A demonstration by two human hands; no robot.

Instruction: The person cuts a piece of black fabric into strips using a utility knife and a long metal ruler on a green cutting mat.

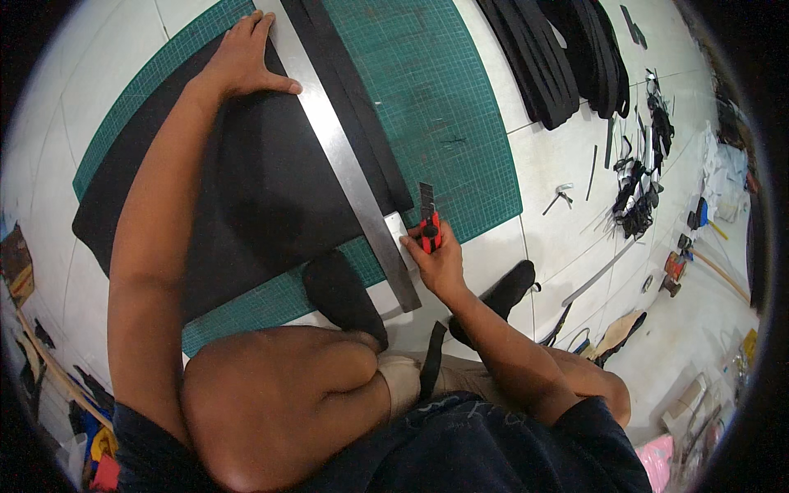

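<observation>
A long metal ruler [345, 164] lies slantwise across a large black sheet of material [271, 181] on a green cutting mat [444, 74]. My left hand [246, 59] rests at the ruler's far part, fingers stretched out, with fingertips and thumb at its left edge. Close to the ruler's near end, my right hand [441, 261] is closed round a red utility knife [430, 234], its dark blade pointing away from me. Beside the right thumb a small white block [395, 226] sits against the ruler; whether the hand grips it too is unclear. Black strips [362, 107] lie right of the ruler.
Bundles of long black strips [534, 66] lie on the white tiled floor at the far right. Nearer are a tangled black pile [637, 193] and a small metal tool [560, 197]. My black-socked foot [341, 292] touches the mat's near edge.
</observation>
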